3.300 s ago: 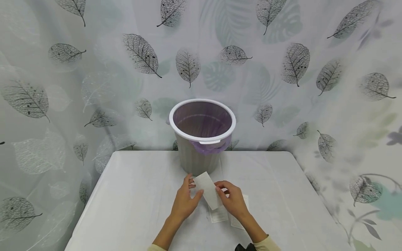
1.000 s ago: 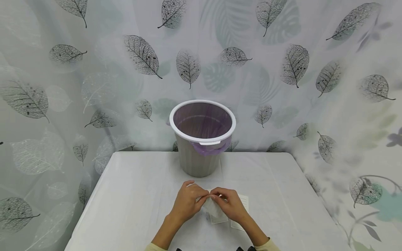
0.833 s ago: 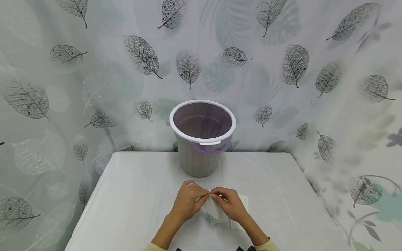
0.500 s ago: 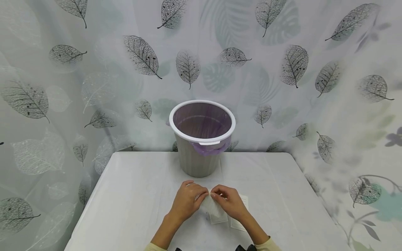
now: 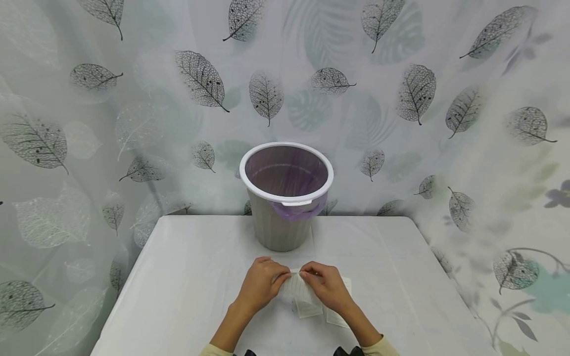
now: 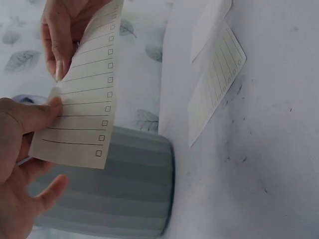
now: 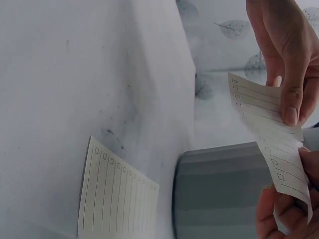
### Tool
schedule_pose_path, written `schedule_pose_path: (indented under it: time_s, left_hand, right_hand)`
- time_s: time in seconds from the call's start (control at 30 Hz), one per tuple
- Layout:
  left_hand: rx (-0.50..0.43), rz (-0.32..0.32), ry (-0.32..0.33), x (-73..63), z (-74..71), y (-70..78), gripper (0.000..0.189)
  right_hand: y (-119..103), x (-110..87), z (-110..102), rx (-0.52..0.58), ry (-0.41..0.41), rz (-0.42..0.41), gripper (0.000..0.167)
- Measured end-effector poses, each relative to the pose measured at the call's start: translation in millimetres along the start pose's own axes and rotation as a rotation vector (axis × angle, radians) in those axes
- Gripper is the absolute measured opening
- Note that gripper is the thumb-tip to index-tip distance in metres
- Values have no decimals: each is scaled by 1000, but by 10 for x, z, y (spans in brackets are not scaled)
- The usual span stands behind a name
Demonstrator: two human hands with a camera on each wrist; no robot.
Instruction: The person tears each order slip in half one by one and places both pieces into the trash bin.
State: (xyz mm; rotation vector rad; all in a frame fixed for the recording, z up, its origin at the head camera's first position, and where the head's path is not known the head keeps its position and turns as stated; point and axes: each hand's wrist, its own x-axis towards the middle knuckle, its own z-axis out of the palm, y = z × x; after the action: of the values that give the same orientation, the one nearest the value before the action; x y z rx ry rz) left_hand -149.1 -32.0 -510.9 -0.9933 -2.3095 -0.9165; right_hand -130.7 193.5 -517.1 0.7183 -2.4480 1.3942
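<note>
In front of the bin, a lined checklist sheet (image 5: 296,288) is held up between both hands. My left hand (image 5: 260,286) pinches one part of its top edge between thumb and fingers. Close beside it, the right hand (image 5: 327,288) pinches the same edge. Rows of lines and small boxes show on the held paper (image 6: 87,117) in the left wrist view; in the right wrist view it bends between the hands. On the table below lie two similar sheets, one (image 5: 309,310) under the held paper, another (image 5: 337,318) partly behind the right forearm.
A grey bin (image 5: 280,230) with a white rim and purple liner (image 5: 296,212) stands near the table's back edge, just beyond the hands. The table (image 5: 200,262) has a white cover. Leaf-patterned curtains (image 5: 285,64) hang behind and at both sides.
The hands, earlier apart on a tilted sheet, came together at its top edge, then parted slightly, the left hand moving left. The lined side now faces the head camera.
</note>
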Motion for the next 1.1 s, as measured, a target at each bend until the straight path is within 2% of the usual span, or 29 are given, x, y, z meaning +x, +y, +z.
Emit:
schedule_pose_path:
  time_s: [0.17, 0.53, 0.73, 1.1]
  left_hand:
    - [-26, 24, 55, 3, 11, -6, 6]
    - [-29, 43, 107, 13, 7, -36, 9]
    - [-26, 37, 116, 9, 0, -43, 10]
    - [-37, 14, 130, 9, -10, -20, 13]
  right_hand:
    - [-15, 15, -6, 9, 33, 34, 5]
    - [-30, 18, -13, 96, 64, 88, 3]
    - [-29, 11, -1, 118, 78, 109, 4]
    - [-47, 29, 17, 76, 100, 114, 7]
